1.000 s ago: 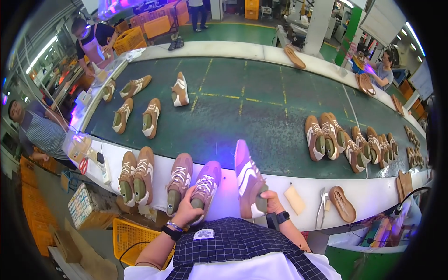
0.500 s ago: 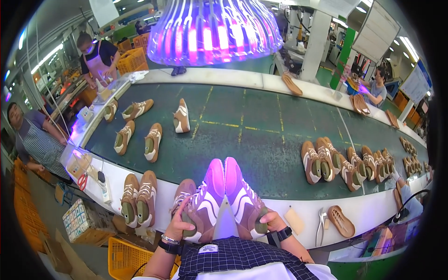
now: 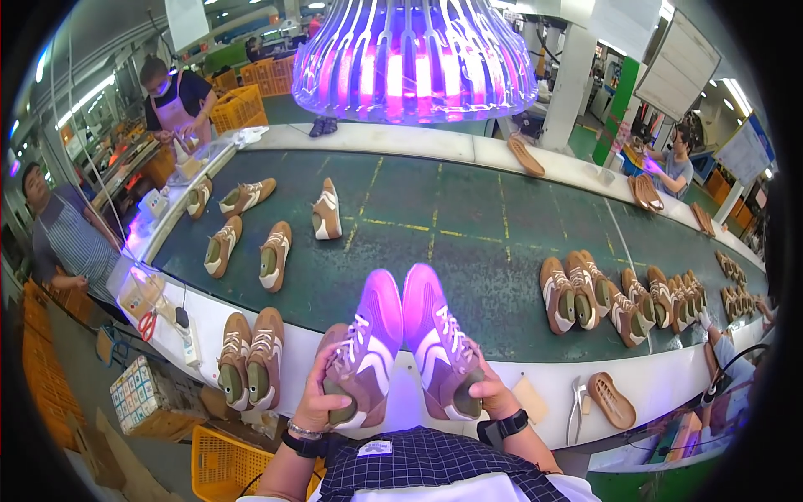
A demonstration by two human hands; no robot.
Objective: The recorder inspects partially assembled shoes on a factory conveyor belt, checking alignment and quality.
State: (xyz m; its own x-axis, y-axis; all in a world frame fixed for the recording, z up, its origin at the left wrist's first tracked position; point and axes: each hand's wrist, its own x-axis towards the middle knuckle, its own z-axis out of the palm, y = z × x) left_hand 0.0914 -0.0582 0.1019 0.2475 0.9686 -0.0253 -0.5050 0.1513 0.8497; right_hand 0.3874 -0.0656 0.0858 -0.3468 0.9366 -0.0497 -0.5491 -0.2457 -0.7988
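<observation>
A shoe factory line runs round me, its dark green conveyor belt (image 3: 468,226) curving past under a violet lamp (image 3: 414,54). I hold a tan and white pair toes up under that glow, just over the white bench edge (image 3: 544,381): my left hand (image 3: 322,393) is wrapped round the heel of the left shoe (image 3: 364,351), my right hand (image 3: 485,393) round the heel of the right shoe (image 3: 435,339). They look light, with soft uppers and stiffer soles, so the heel seems the surest hold. Another pair (image 3: 251,360) stands close at my left, a loose sole (image 3: 611,400) at my right; the belt ahead looks open.
</observation>
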